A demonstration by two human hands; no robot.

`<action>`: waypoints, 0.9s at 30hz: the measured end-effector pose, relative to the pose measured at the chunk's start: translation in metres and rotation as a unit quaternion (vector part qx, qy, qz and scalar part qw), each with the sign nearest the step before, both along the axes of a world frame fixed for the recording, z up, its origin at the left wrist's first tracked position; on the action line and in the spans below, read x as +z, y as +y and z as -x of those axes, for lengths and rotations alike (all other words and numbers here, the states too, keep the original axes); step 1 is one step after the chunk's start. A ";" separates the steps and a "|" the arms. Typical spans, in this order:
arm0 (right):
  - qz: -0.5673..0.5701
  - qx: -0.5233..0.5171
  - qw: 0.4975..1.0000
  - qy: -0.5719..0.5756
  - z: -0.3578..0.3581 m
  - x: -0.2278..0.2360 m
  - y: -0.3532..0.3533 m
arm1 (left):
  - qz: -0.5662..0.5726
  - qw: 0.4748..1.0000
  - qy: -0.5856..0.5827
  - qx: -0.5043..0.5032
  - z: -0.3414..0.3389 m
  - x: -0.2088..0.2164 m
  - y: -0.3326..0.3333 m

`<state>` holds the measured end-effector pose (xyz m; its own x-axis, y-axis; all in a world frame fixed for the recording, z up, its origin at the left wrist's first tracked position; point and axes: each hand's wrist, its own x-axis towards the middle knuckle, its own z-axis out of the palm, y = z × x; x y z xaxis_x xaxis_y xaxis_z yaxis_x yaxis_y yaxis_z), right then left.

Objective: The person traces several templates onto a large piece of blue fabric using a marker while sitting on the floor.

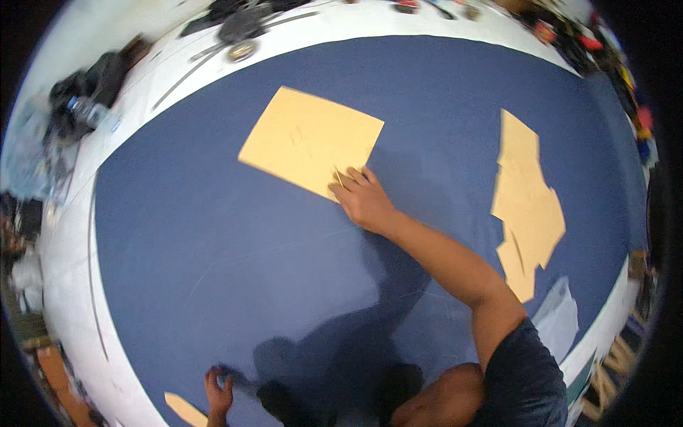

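Under the fingertips of the right hand [364, 199], the near right edge of a yellowish paper sheet [306, 135] lies flat, and the rest of the sheet spreads forward and to the left of that hand. The fingers are bent and slightly spread, touching the paper from above; a thin pale stick [339, 176] shows beside the fingertips, and whether the hand pinches it I cannot tell. Nearer the body and to the left of the right hand, well apart from it, the left hand [218, 395] is half curled, a gap showing between its thumb and fingers, with nothing visible in it. Just left of that hand lies a narrow pointed paper piece [185, 409]. Beneath both hands spreads a broad dark blue cloth [235, 285], crossed by the person's shadow. Well to the right of the right hand, several angular paper pieces [526, 192] lie on the cloth, close together or overlapping, with a pale plastic bag [558, 320] just nearer the body. Around the cloth runs the white rim of the bench [75, 285]. Forward and left of the right hand, past the cloth, sits a round metal-looking object [242, 50]; farther left are a clear bottle [87, 110] and a dark bundle [96, 78].
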<state>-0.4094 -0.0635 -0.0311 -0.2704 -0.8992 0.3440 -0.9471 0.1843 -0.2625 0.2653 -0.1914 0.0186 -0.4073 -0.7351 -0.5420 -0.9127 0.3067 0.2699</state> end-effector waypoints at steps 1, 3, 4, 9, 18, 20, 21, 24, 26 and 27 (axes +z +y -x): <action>-0.001 0.033 0.999 -0.003 -0.017 0.005 -0.008 | 0.029 0.999 0.030 0.019 0.018 0.009 -0.011; -0.018 0.082 0.996 -0.016 -0.050 0.005 -0.022 | 0.103 0.992 0.054 0.057 0.022 0.007 -0.035; -0.040 0.093 0.995 -0.024 -0.063 0.005 -0.026 | 0.141 0.986 0.050 0.073 0.015 0.001 -0.050; -0.163 0.099 0.982 -0.011 -0.065 0.029 -0.028 | 0.275 0.943 0.029 0.185 -0.036 -0.039 -0.163; -0.262 -0.075 0.962 0.031 -0.088 0.042 -0.101 | 0.373 0.831 -0.053 0.410 -0.028 -0.066 -0.277; -0.215 -0.075 0.972 0.053 -0.115 0.027 -0.134 | 0.370 0.828 -0.044 0.419 -0.020 -0.070 -0.273; -0.188 -0.075 0.977 0.059 -0.132 0.016 -0.152 | 0.366 0.830 -0.042 0.419 -0.016 -0.072 -0.275; -0.149 -0.043 0.983 0.096 -0.214 -0.001 -0.237 | 0.355 0.829 -0.045 0.430 -0.022 -0.061 -0.283; -0.116 -0.002 0.991 0.072 -0.269 -0.001 -0.296 | 0.342 0.830 -0.038 0.438 -0.020 -0.047 -0.283; -0.145 0.006 0.988 0.054 -0.301 0.000 -0.327 | 0.337 0.830 -0.042 0.442 -0.024 -0.047 -0.281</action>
